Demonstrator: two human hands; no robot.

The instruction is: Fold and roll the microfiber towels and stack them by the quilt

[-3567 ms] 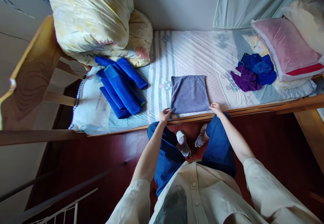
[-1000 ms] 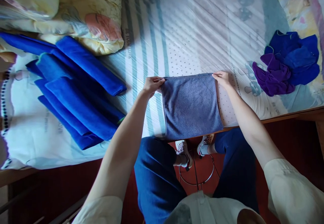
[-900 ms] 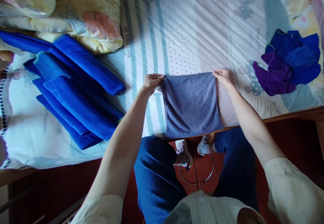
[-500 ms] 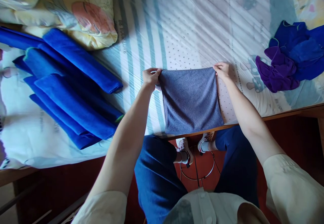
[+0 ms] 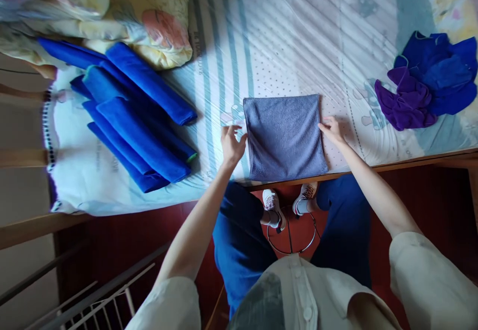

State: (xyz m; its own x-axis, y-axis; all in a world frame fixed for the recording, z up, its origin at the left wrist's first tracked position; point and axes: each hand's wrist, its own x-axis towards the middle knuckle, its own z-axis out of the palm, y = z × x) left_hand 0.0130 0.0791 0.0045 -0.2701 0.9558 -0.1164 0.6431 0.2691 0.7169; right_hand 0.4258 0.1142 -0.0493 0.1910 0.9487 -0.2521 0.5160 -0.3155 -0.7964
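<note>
A grey-blue towel (image 5: 286,138) is spread on the bed in front of me, close to its front edge. It lies as a rough square with a few soft creases near the bottom. My left hand (image 5: 233,147) is at the towel's left side, thumb and fingers apart, with the thumb tip close to the edge. At the right side, my right hand (image 5: 332,130) has its thumb and forefinger slightly apart against the towel's edge, not visibly gripping it. Whether either thumb presses on the cloth cannot be made out.
Several folded blue towels (image 5: 144,143) lie overlapped to the left, below a floral quilt (image 5: 164,31). Crumpled purple cloth (image 5: 405,103) and blue cloth (image 5: 444,73) lie at the right. The bed's wooden edge (image 5: 407,163) runs across, close to my knees.
Both hands have left the towel's far corners and come nearer to me along its sides. The towel now lies flat at its far edge. The view has shifted toward the left.
</note>
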